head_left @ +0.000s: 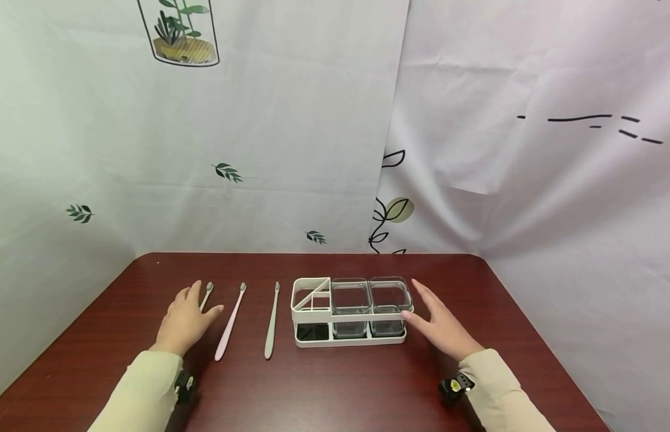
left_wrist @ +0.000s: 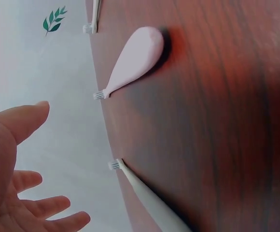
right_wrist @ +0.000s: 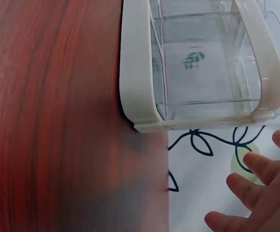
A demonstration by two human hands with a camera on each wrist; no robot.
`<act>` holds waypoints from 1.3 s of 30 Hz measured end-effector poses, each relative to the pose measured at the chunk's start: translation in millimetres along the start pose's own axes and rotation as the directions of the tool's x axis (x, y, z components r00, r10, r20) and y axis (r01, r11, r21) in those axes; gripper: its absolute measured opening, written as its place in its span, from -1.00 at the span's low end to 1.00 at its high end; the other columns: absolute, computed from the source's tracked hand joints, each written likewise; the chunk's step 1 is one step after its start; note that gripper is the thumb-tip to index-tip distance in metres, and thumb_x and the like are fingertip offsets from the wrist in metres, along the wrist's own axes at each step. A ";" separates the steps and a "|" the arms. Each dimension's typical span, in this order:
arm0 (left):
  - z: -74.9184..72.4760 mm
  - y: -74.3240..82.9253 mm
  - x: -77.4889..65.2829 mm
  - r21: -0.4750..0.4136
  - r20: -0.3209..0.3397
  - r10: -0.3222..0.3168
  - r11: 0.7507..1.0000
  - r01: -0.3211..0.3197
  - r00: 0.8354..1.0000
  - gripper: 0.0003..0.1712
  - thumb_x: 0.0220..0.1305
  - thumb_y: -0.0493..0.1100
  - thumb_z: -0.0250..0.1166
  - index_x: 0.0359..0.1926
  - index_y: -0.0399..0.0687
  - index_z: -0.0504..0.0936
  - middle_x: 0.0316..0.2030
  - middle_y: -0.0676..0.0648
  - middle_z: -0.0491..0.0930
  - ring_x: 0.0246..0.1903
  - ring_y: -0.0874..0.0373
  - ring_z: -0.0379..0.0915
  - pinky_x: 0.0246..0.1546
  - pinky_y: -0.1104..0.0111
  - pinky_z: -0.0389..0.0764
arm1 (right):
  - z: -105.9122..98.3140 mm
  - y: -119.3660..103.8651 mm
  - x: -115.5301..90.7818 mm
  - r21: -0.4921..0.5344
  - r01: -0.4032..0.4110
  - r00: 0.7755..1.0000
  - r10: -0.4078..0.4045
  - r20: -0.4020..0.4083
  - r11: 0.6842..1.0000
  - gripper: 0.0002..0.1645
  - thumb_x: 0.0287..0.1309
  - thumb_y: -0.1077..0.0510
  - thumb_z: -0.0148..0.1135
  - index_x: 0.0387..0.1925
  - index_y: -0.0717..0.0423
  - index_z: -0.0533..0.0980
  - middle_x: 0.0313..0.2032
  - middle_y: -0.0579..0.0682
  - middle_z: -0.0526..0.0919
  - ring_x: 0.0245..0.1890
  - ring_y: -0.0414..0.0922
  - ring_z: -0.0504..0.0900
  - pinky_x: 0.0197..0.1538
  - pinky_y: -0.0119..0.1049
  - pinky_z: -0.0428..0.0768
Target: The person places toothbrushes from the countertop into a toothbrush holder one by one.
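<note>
My left hand (head_left: pixel 184 321) hovers with loosely spread fingers over the leftmost pale toothbrush (head_left: pixel 207 295) and hides most of its handle. That brush (left_wrist: pixel 154 203) shows better in the left wrist view, lying apart from the fingers. Beside it lie a pink toothbrush (head_left: pixel 230 324) and a pale green toothbrush (head_left: pixel 272 324), bristle ends away from me. A white toothbrush holder (head_left: pixel 351 344) carries two clear cups (head_left: pixel 350 297). At its right end is my right hand (head_left: pixel 443 327), fingers spread, thumb overlapping the front corner; whether it touches, I cannot tell.
All of it lies on a dark red wooden table (head_left: pixel 335 390) with rounded far corners. A white patterned cloth (head_left: pixel 292 132) hangs behind the far edge and along both sides. The holder's left part has a divided rack (head_left: pixel 312 297) over a black pad (head_left: pixel 312 332).
</note>
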State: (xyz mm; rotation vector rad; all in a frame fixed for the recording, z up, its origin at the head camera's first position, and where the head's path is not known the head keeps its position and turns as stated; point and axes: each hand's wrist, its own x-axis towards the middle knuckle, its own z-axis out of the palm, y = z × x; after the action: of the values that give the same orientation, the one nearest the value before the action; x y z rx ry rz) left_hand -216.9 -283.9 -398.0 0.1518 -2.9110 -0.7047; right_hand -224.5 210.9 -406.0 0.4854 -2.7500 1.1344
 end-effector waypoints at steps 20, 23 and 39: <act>0.3 -13.2 17.3 -0.115 0.028 -0.065 0.991 0.068 0.997 -0.20 0.29 -0.17 0.24 0.35 -0.54 0.09 0.19 -0.61 0.20 0.13 -0.49 0.24 0.06 -0.24 0.35 | 9.4 3.4 3.5 0.158 -0.028 0.999 0.022 0.036 0.987 -0.10 0.26 -0.07 0.22 0.49 0.03 0.03 0.44 0.21 0.09 0.43 0.23 0.05 0.30 0.29 0.17; 1.6 -14.9 17.9 -0.132 0.035 -0.087 0.987 0.091 0.996 -0.23 0.30 -0.19 0.23 0.35 -0.52 0.09 0.18 -0.60 0.24 0.09 -0.46 0.30 0.02 -0.23 0.39 | 10.6 3.0 3.8 0.207 -0.028 0.999 0.020 0.038 0.978 -0.12 0.27 -0.02 0.22 0.49 0.04 0.03 0.43 0.21 0.12 0.39 0.21 0.17 0.28 0.24 0.24; 4.8 -31.2 33.5 -0.203 0.067 -0.115 0.971 0.126 0.991 -0.32 0.30 -0.25 0.21 0.30 -0.53 0.15 0.11 -0.60 0.31 -0.01 -0.42 0.40 -0.10 -0.11 0.51 | 15.6 4.5 4.1 0.304 -0.044 0.999 0.039 0.020 0.952 -0.15 0.28 0.09 0.21 0.48 0.11 0.05 0.36 0.26 0.24 0.20 0.13 0.45 0.09 -0.39 0.46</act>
State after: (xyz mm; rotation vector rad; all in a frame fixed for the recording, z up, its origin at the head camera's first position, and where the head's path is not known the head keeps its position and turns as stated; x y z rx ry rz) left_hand -248.6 -313.7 -412.7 0.2924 -2.8741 -1.0410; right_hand -229.9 201.8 -419.1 0.4702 -2.6160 1.5821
